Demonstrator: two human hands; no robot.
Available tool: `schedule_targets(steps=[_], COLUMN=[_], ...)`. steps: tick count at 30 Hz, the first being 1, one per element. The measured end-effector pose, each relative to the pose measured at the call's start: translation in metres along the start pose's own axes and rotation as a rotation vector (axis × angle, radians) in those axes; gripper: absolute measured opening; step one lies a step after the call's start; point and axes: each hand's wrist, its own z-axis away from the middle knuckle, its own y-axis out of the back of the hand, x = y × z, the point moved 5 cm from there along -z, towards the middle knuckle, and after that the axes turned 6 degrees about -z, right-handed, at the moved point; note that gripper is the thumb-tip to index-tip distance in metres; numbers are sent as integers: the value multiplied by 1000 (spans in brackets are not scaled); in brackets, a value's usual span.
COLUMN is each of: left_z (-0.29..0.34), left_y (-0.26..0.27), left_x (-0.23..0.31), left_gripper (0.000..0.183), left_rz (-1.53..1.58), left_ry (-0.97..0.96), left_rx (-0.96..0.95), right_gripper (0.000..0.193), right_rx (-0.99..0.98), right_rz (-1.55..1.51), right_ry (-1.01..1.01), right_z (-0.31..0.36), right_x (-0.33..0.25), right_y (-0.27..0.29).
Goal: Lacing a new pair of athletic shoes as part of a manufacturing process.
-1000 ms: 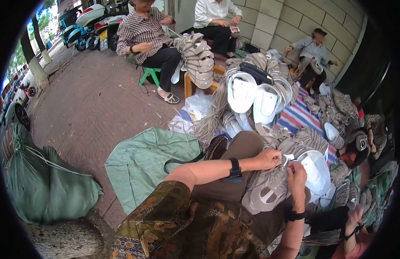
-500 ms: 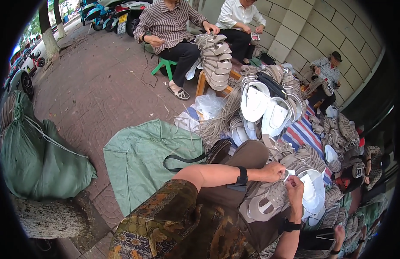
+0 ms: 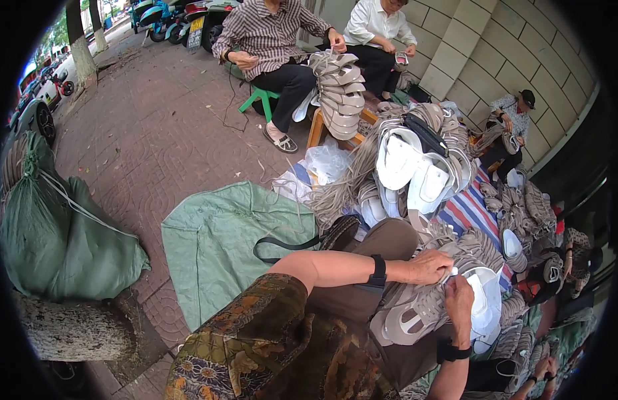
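Note:
Across my lap lies a taupe shoe upper (image 3: 403, 323) with cut-out openings, its toe toward me. My left hand (image 3: 431, 267) reaches across from the left, fingers bent and closed at the upper's far end. Close beside it, my right hand (image 3: 460, 297) is pinched, its fingertips turned inward and partly hidden. A small white piece (image 3: 453, 271) shows between the two hands; its kind is unclear. White shoe linings (image 3: 481, 300) lie just right of my right hand. Stacked taupe uppers (image 3: 472, 250) sit just beyond both hands.
A large pile of uppers with white insides (image 3: 425, 180) stands ahead on a striped sheet (image 3: 472, 210). A flat green sack (image 3: 235, 240) lies left of my knee, and full green sacks (image 3: 69, 233) stand farther left. Several people sit nearby, one beside a wooden stool (image 3: 315, 130).
My hands have shifted slightly; the right one sits lower, and less of the white piece shows between them. The whole view has moved a little. A far person's head has tilted.

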Motion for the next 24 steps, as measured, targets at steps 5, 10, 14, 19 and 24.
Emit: schedule_targets(steps=[5, 10, 14, 19, 24], left_z=[-12, -9, -16, -28, -26], left_y=[-4, -2, -8, -25, -18], left_x=[9, -25, -24, -23, -2], left_gripper=[9, 13, 9, 9, 8], left_rz=[253, 215, 250, 301, 155], left_ry=[-92, 6, -31, -20, -9], left_rx=[-118, -237, -326, -541, -614], right_gripper=[5, 10, 17, 15, 23], right_rx=[14, 201, 211, 261, 408], right_rz=[331, 616, 427, 288, -92], right_ry=[-84, -158, -449, -457, -222], right_z=[39, 91, 132, 146, 106], right_x=[7, 65, 126, 116, 69], right_y=[58, 105, 117, 89, 69])
